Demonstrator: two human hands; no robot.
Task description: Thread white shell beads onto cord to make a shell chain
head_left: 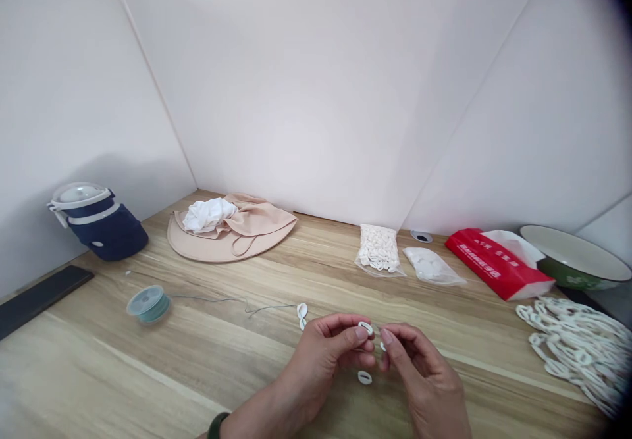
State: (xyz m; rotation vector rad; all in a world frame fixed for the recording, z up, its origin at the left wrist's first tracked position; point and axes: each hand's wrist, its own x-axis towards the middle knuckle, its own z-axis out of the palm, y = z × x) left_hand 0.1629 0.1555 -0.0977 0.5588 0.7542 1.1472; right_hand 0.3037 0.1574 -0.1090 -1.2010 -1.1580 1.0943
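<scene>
Between the thumb and fingers of my left hand sits a white cowrie shell with a dark slit facing up. My right hand is close beside it, thumb and fingertips pinched together at a second small white shell, mostly hidden by the fingers. Whether the right fingers also grip a thread end is too small to tell. Below the hands, a loose cowrie shell lies on the wooden table. Left of them, a few shells lie at the end of a grey-green thread that runs from a spool.
Behind are a bag of shells, a small clear bag and a red tissue pack. At right stand a green bowl and strung shells. A beige hat and navy lidded container occupy the left.
</scene>
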